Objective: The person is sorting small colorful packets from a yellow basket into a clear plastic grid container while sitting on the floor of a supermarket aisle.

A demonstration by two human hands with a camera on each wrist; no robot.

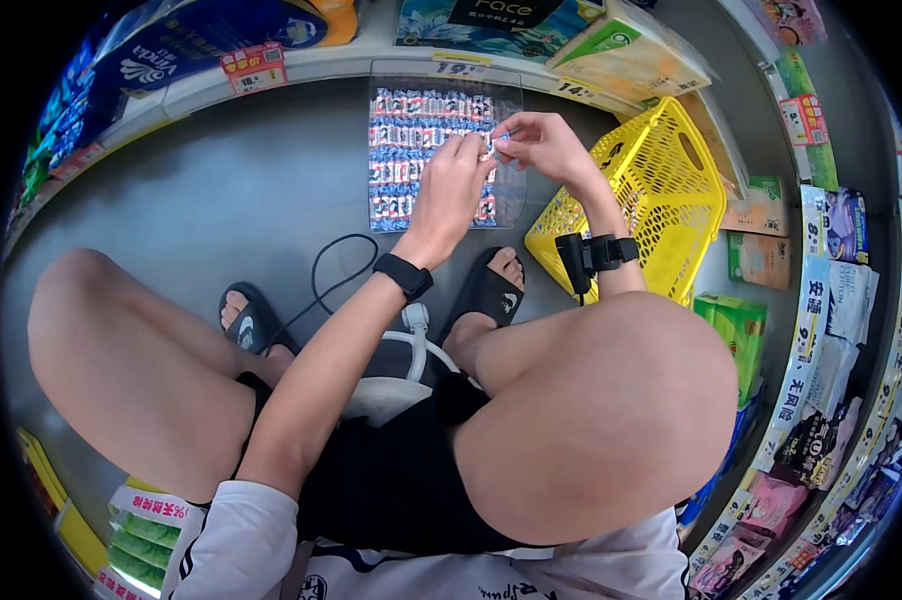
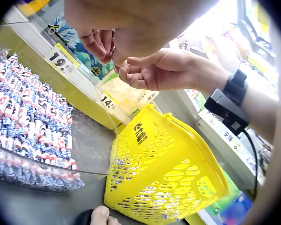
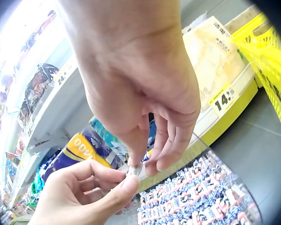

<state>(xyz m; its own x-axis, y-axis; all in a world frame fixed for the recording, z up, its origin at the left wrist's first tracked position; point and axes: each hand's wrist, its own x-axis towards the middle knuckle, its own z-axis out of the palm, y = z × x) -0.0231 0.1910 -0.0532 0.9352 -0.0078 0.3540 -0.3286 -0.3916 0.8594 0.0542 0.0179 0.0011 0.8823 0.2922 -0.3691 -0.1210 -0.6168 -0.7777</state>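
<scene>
A small wrapped candy [image 3: 134, 171] is pinched between the thumb and forefinger of my left hand [image 1: 451, 187]. The fingertips of my right hand [image 1: 544, 147] pinch the candy's blue twisted end from the other side. Both hands are above the right part of a clear plastic box [image 1: 511, 205], where rows of the same white, red and blue candies [image 1: 396, 140] lie packed side by side. In the left wrist view the candy is mostly hidden behind the fingers.
A yellow perforated basket [image 1: 661, 200] stands tilted to the right of the box, with wrapped pieces showing through its holes. Shelves of tissue packs [image 1: 631, 55] with price tags border the floor ahead and right. A dark cable [image 1: 316, 270] lies near the sandalled feet.
</scene>
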